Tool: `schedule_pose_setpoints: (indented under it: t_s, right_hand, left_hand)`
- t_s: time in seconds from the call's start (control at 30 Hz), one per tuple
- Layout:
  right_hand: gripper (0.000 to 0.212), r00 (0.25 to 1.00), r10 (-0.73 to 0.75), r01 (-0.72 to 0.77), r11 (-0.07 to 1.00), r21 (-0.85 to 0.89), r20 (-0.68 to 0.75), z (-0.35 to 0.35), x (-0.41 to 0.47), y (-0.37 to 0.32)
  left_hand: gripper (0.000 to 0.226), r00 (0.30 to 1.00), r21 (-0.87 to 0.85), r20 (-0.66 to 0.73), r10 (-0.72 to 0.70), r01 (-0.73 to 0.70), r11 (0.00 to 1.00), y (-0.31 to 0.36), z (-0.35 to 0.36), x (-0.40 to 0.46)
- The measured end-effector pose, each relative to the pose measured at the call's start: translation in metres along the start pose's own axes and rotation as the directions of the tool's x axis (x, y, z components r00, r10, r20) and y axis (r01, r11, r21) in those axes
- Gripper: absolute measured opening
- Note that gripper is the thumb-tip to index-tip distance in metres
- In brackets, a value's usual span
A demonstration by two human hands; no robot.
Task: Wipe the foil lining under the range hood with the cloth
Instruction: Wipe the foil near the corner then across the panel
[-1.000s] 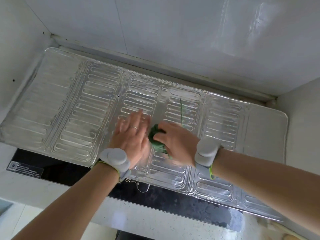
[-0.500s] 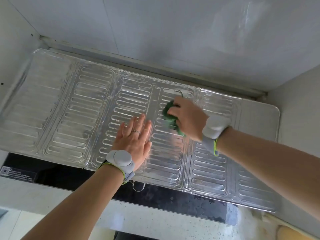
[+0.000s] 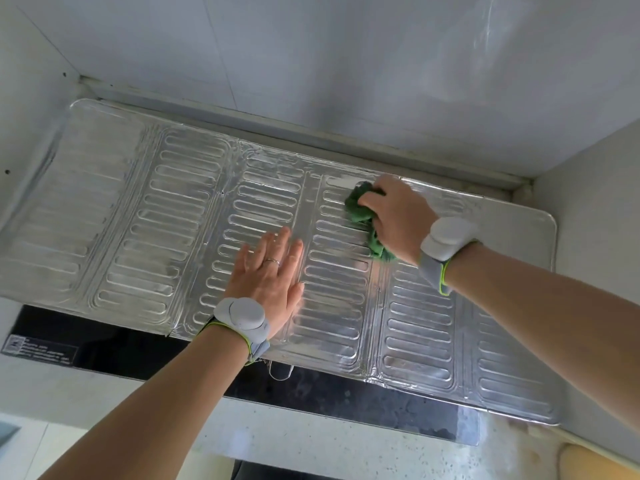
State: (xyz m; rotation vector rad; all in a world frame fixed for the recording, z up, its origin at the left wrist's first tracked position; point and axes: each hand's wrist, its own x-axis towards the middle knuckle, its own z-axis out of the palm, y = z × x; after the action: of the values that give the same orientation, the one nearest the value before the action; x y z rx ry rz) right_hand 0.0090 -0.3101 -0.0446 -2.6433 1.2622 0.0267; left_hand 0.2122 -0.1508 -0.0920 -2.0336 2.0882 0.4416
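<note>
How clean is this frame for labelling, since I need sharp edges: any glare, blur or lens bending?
Head view: bright glare streaks the foil lining, strongest by the green cloth gripped in the right hand; the left hand, flat on the foil, shows slight blur at its thumb edge; the wall above carries a soft sheen; wide-angle bending curves the foil's edges.

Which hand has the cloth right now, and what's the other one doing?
The right hand grips the green cloth against the foil lining. The left hand holds nothing, pressed flat on the foil.
</note>
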Motion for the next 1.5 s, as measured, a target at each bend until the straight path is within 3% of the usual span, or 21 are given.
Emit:
schedule_pose_setpoints:
  t_s: [0.17,0.27,0.37,0.53,0.67,0.77,0.83,0.9,1.03,1.13,1.2,1.37,1.5]
  right_hand:
    - [0.034,0.953,-0.237,0.211,0.966,0.148,0.188,0.014,-0.054,-0.044]
    - [0.033,0.926,-0.317,0.278,0.94,0.199,0.206,0.01,-0.069,-0.046]
    - [0.032,0.964,-0.214,0.192,0.971,0.14,0.157,0.003,-0.051,-0.019]
    - [0.026,0.995,0.101,-0.101,0.993,0.066,-0.002,-0.002,-0.012,0.023]
    - [0.034,0.995,-0.035,0.029,0.997,0.072,0.094,0.001,-0.036,-0.003]
    - [0.033,0.943,-0.225,0.187,0.968,0.17,0.244,0.004,-0.069,-0.025]
    - [0.033,0.922,-0.288,0.244,0.951,0.189,0.26,0.002,-0.078,-0.027]
    - [0.032,0.94,-0.256,0.217,0.959,0.185,0.225,-0.004,-0.072,-0.017]
    - [0.029,0.997,-0.031,0.024,0.996,0.083,0.074,-0.01,-0.043,0.024]
    - [0.026,0.996,0.093,-0.092,0.995,0.037,-0.017,-0.005,-0.031,0.037]
    - [0.028,0.998,0.066,-0.066,0.997,0.038,0.0,-0.001,-0.036,0.029]
    - [0.034,0.969,-0.199,0.18,0.975,0.131,0.145,0.001,-0.078,-0.01]
    - [0.035,0.976,-0.179,0.165,0.979,0.116,0.122,0.012,-0.075,-0.001]
  left_hand:
    - [0.066,1.0,-0.011,-0.006,0.003,-0.004,1.0,-0.001,0.003,0.002]
    - [0.065,1.0,0.001,-0.004,-0.001,0.001,1.0,0.0,0.002,0.003]
    - [0.067,1.0,0.006,0.006,0.001,-0.001,1.0,-0.001,0.002,0.003]
    - [0.068,1.0,0.006,-0.02,0.004,-0.004,1.0,-0.001,0.004,0.003]
    - [0.068,1.0,0.024,-0.028,0.01,-0.01,1.0,-0.003,0.004,0.005]
    - [0.068,1.0,0.042,-0.016,0.01,-0.009,0.999,-0.002,0.004,0.006]
    - [0.067,1.0,0.044,-0.026,0.006,-0.005,0.999,-0.001,0.003,0.006]
    - [0.066,0.999,0.047,-0.033,0.008,-0.006,0.999,-0.002,0.002,0.005]
    - [0.065,0.999,0.061,-0.042,0.034,-0.032,0.998,-0.004,-0.001,0.007]
    - [0.067,0.999,0.075,-0.031,0.034,-0.031,0.997,-0.002,-0.008,0.01]
    - [0.067,0.999,0.084,-0.033,0.031,-0.028,0.996,0.002,-0.015,0.015]
    - [0.064,0.992,0.11,-0.091,0.092,-0.082,0.991,0.013,-0.04,0.051]
    - [0.059,0.97,0.105,-0.161,0.182,-0.166,0.981,0.034,-0.059,0.098]
